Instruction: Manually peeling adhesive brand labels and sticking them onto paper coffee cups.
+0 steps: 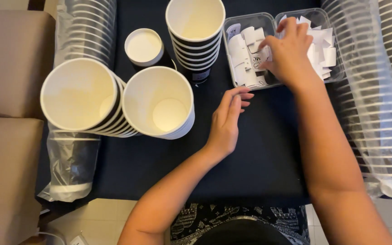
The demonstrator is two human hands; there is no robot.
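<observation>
My right hand [289, 50] reaches into a clear plastic tray [229, 50] that has two compartments filled with small white paper stickers [245, 59]. Its fingertips pinch at a sticker near the divider. My left hand [227, 120] hovers over the black table [250, 168], fingers loosely curved and holding nothing. To its left stand stacks of white paper cups: one stack [159, 102] closest to the hand, another [80, 95] further left, a tall one [195, 20] at the back and a small single cup [144, 46].
Long sleeves of stacked cups in clear plastic wrap lie along the right edge [373, 90] and the far left [87, 27]. An emptied plastic sleeve [71, 163] hangs off the table's left side. A beige seat [10, 113] stands on the left.
</observation>
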